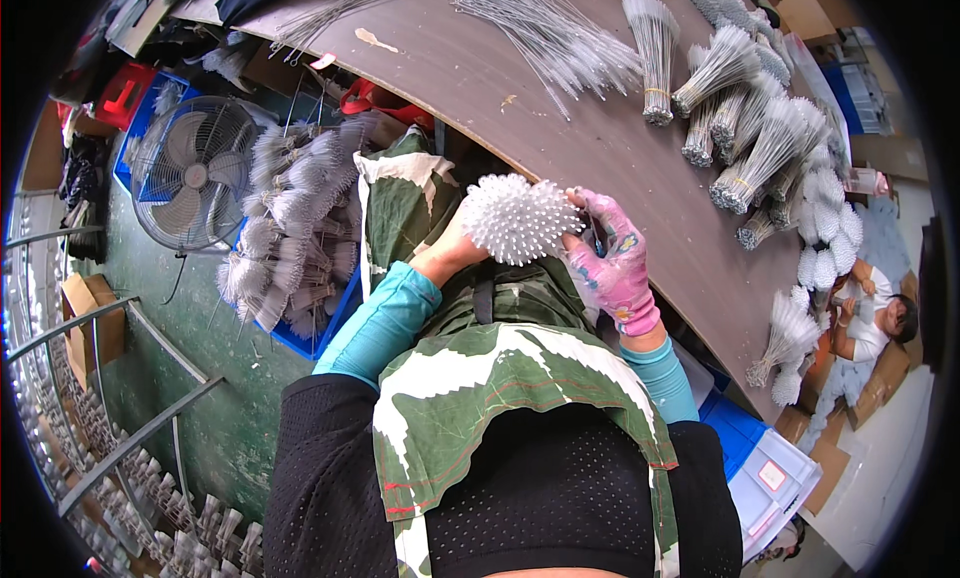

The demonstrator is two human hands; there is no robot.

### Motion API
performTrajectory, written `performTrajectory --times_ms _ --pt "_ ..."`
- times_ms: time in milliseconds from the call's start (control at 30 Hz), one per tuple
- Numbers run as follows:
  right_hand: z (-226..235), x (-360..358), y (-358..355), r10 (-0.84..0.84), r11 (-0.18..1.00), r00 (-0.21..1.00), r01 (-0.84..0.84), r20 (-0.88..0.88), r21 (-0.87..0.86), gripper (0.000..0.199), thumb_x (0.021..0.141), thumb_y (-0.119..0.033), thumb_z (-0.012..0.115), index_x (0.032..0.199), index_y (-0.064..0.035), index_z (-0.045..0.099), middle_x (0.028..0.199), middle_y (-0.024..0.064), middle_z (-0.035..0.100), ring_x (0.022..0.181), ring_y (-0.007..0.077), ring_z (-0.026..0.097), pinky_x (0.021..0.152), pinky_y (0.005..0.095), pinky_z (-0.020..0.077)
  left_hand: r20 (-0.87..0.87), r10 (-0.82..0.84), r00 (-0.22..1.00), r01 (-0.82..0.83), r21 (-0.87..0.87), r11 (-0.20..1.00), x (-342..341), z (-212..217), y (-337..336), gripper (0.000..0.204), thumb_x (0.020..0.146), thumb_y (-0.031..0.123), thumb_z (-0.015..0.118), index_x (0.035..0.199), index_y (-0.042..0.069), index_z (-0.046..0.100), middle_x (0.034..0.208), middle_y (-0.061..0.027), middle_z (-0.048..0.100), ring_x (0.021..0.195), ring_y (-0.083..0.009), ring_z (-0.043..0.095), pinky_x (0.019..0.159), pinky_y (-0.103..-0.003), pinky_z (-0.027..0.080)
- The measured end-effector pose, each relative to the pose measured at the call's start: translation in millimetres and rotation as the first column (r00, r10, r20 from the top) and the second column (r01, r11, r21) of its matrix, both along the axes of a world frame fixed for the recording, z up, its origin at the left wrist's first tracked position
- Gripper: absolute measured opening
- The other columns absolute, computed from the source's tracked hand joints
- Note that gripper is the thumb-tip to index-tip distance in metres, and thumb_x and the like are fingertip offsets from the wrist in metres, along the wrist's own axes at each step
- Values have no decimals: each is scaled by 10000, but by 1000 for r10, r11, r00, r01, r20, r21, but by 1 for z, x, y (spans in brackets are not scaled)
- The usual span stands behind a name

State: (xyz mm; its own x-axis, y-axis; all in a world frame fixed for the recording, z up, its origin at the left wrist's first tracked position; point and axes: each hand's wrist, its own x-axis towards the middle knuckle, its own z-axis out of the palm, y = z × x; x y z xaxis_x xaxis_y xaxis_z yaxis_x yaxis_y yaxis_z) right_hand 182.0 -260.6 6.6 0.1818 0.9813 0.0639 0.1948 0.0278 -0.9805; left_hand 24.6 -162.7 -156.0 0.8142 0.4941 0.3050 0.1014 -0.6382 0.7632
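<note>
In front of my lap I hold a round bundle of thin white-bristled wire brushes (520, 218), its many pale tips turned up toward me. My left hand (458, 246), bare, is closed around the bundle's left side, with most of its fingers hidden beneath. On the other side my right hand (615, 263), in a pink floral glove with bare fingertips, grips the bundle's edge between thumb and forefinger. A small dark gap or object shows between those fingers; I cannot make out which. The lower part of the bundle is out of sight.
The brown table (600, 148) carries loose wire brushes (550, 33) and several tied brush bundles (770, 153). At left, a blue crate (345, 308) full of brush bundles stands near a fan (195, 173) and a metal rack (140, 438). Another person (875, 313) sits at far right.
</note>
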Motion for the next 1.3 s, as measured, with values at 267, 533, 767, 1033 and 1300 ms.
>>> performTrajectory --times_ms 267,533,767,1033,1300 --pt "47 43 -15 196 859 951 -285 -241 -426 488 939 -453 431 1124 -31 590 800 -18 555 718 50 484 623 188 385 118 106 987 -86 -167 982 -10 15 -8 312 808 57 612 1115 15 580 1080 -125 619 1018 -219 577 884 -334 448" --pt "59 37 -8 298 691 936 -348 -190 -634 435 933 -412 459 1005 -25 644 685 -38 502 635 50 464 583 201 383 57 71 996 -66 -84 994 -18 -7 -13 348 794 20 599 1141 17 566 1129 -132 600 1069 -227 554 925 -336 418" --pt "46 28 6 348 633 935 -290 -71 -717 366 922 -310 494 866 15 654 583 2 524 547 72 480 542 224 395 64 53 997 -45 -126 991 -22 -9 -15 348 785 18 601 1132 14 571 1111 -134 609 1056 -236 563 934 -333 411" --pt "38 22 8 368 609 929 -272 -38 -745 366 910 -320 521 860 12 667 603 1 531 550 78 496 548 238 417 87 156 984 -123 -302 945 -28 6 -22 320 771 25 613 1090 10 592 1073 -133 623 1020 -244 580 890 -341 441" --pt "39 24 9 357 589 931 -283 -70 -757 370 896 -330 540 866 15 669 621 -2 547 549 73 490 550 233 412 48 128 991 -119 -159 980 -29 18 -21 318 767 27 617 1085 16 598 1067 -132 628 1009 -240 588 884 -335 445"
